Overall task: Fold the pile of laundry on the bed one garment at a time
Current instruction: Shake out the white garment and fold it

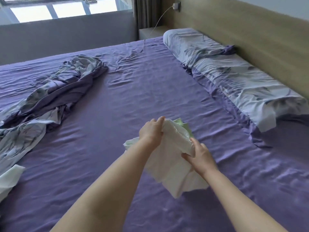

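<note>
A white garment [168,166] hangs bunched above the purple bed sheet [127,101], near the middle of the bed. My left hand [151,131] grips its upper far edge. My right hand [199,156] pinches the same bunched edge lower and to the right. The loose cloth drapes down between my forearms toward the sheet. A pale green garment [184,125] peeks out just behind the white one, mostly hidden by it.
A crumpled purple and pale blue duvet cover [55,96] lies at the left. Pale blue pillows [234,79] line the wooden headboard [250,36] at the right. A white charging cable [157,25] trails from a wall socket onto the bed.
</note>
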Tool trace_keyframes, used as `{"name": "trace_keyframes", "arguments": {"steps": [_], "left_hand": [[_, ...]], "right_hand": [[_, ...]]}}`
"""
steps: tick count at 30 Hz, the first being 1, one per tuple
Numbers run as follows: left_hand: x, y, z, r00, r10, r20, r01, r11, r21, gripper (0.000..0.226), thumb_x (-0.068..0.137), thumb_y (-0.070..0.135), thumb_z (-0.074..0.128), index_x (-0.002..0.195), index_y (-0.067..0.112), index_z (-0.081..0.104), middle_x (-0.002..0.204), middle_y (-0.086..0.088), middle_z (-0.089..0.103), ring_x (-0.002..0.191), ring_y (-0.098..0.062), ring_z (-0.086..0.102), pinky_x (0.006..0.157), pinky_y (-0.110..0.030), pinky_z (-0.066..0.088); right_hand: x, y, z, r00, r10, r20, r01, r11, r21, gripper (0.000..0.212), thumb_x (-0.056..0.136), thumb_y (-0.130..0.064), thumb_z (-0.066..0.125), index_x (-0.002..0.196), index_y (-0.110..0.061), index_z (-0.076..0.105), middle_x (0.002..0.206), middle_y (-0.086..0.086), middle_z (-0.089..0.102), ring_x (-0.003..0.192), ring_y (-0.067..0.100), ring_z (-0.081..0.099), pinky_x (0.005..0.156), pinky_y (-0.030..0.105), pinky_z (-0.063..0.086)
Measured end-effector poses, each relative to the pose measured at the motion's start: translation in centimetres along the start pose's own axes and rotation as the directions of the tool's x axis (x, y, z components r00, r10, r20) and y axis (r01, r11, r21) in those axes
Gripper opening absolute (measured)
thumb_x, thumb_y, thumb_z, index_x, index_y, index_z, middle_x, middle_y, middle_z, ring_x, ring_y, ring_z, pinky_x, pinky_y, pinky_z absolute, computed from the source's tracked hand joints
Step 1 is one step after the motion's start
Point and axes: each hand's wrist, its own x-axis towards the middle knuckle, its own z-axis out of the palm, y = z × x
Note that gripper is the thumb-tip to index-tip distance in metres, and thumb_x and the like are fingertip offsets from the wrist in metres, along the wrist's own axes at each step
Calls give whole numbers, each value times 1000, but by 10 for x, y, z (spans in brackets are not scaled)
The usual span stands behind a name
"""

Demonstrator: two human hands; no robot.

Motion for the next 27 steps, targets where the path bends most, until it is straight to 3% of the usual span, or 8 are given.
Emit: {"name": "trace_keyframes", "arguments": {"steps": [8, 15, 17, 18, 20, 22, 24, 27], "left_hand": [[79, 53, 21, 995, 87, -40, -82, 991, 105, 65, 94, 17, 51, 148, 33, 19, 132, -5, 47, 124, -25, 42, 92, -34, 38], [101, 50, 75, 987, 160, -5, -156, 966, 205, 76, 94, 15, 49, 151, 31, 2, 147, -4, 33, 128, -26, 35, 103, -35, 28], [95, 42, 82, 977, 204, -59, -182, 948, 261, 83, 92, 15, 52, 151, 32, -4, 159, -6, 5, 141, -29, 18, 114, -44, 13], [90, 37, 86, 964, 248, -96, -213, 937, 276, 84, 89, 14, 54, 152, 30, 0, 160, -8, 0, 145, -30, 11, 116, -49, 7], [78, 29, 95, 905, 382, -186, -320, 901, 292, 80, 77, 12, 67, 148, 24, 31, 157, -11, 22, 142, -33, 25, 114, -58, 17], [70, 22, 105, 857, 477, -195, -406, 858, 315, 64, 71, 19, 75, 132, 23, 56, 146, -7, 43, 136, -30, 38, 108, -60, 29], [66, 10, 118, 857, 500, -125, -447, 841, 304, 49, 85, 28, 63, 133, 26, 55, 151, -2, 35, 142, -27, 20, 115, -60, 11], [70, 1, 131, 904, 426, -25, -415, 890, 188, 49, 99, 36, 31, 147, 32, 29, 155, 10, -4, 143, -23, -14, 109, -52, -24]], "right_hand": [[59, 37, -8, 990, 137, -29, -134, 988, 76, 66, 82, -36, 69, 138, -18, 39, 122, 14, 51, 112, 32, 51, 80, 33, 38], [77, 66, 15, 978, 208, -16, -208, 966, -153, 73, 87, -47, 58, 145, -25, 21, 133, 8, 45, 119, 28, 47, 88, 35, 40], [77, 60, 19, 989, 118, -92, -146, 905, -400, 84, 85, -45, 61, 150, -19, 14, 145, 11, 38, 127, 29, 42, 101, 38, 35], [79, 57, 23, 991, 33, -132, -93, 874, -477, 84, 82, -40, 67, 149, -16, 24, 145, 15, 40, 128, 33, 44, 103, 44, 35], [79, 51, 32, 947, -238, -214, 87, 834, -544, 61, 78, -25, 68, 135, -11, 51, 134, 20, 53, 121, 38, 53, 97, 59, 40], [78, 43, 39, 932, -340, -127, 217, 802, -556, 45, 84, -24, 46, 125, -14, 61, 130, 17, 57, 120, 37, 54, 94, 64, 40], [79, 42, 52, 967, -253, -11, 211, 830, -517, 55, 86, -36, 30, 132, -20, 55, 141, 12, 48, 131, 34, 44, 104, 61, 31], [80, 58, 68, 983, -173, 62, 180, 839, -513, 70, 83, -59, 7, 147, -32, 16, 156, -3, 0, 145, 21, -5, 115, 47, -10]]}}
